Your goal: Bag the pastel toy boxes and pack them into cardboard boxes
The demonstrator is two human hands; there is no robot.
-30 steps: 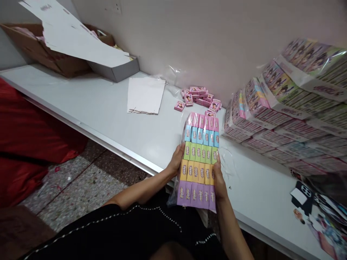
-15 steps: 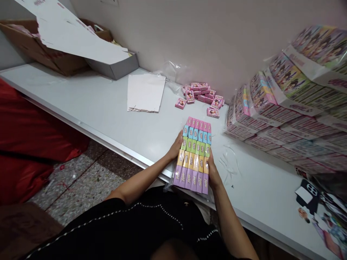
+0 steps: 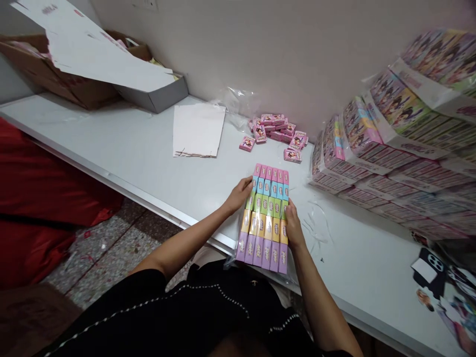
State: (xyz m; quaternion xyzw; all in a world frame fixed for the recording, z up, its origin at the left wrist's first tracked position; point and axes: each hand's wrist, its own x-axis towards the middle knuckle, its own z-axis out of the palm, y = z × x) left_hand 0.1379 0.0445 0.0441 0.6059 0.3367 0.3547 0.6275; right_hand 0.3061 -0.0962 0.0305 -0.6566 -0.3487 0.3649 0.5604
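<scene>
The left hand holds one side of a block of small boxes, its fingers a little spread. This block, wrapped in clear plastic, shows pink, blue, green, yellow and purple rows above the front edge of the white table. The right hand grips the other side with fingers close together.

Wrapped block of small boxes banded pink, blue, green, yellow, lilac, far end to near; loose boxes pink, upper middle; black top with white dotted trim, bottom; red cloth, left.
</scene>
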